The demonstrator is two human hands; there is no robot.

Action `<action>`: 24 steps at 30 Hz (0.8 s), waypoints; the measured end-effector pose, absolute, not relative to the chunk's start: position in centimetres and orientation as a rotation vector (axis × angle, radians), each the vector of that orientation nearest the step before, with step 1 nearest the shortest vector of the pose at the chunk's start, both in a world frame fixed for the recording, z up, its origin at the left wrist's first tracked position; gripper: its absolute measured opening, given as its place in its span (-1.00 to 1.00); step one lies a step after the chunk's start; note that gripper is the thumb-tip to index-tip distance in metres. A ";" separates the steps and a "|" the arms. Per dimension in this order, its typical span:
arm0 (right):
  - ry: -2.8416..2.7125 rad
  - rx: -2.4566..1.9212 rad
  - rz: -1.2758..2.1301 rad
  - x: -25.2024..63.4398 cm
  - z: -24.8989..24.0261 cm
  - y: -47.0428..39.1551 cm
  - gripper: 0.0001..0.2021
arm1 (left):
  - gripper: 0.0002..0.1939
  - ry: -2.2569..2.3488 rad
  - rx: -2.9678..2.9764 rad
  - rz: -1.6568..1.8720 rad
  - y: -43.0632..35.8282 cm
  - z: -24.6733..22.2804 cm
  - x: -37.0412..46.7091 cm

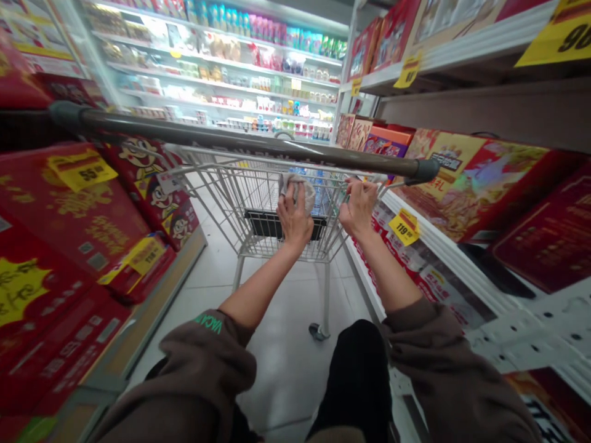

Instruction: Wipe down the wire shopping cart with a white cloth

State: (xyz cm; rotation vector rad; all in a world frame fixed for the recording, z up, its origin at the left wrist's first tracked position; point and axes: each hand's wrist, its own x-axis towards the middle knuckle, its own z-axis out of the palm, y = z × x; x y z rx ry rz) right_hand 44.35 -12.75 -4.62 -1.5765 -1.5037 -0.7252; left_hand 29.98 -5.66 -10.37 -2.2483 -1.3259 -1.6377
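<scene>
A wire shopping cart [217, 197] stands in front of me, its grey-brown handle bar [231, 136] running across the view above both hands. My left hand [295, 215] is closed on a light grey cloth [305, 187], pressed against the cart's near wire panel. Just under the right part of the bar, my right hand [359, 206] has its fingers curled round the wires at the basket's upper right corner. A black strip [265, 224] crosses the wire panel behind my left wrist.
Red gift boxes [69, 215] are stacked close on the left. On the right, a white shelf [443, 258] holds more boxes with yellow price tags. A lit refrigerated case [221, 74] spans the aisle's far end. A cart wheel [318, 332] rests on the tiled floor.
</scene>
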 end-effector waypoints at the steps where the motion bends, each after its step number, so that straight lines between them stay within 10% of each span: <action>1: -1.510 -1.582 -0.723 44.5 -4.5 -12.8 -0.57 | -0.30 -1.323 -2.271 -1.624 -5.9 -10.4 30.8; 24: -1.553 -1.720 -0.684 45.2 -2.3 -14.0 -0.71 | -0.30 -0.997 -2.502 -1.520 -8.4 -10.4 35.7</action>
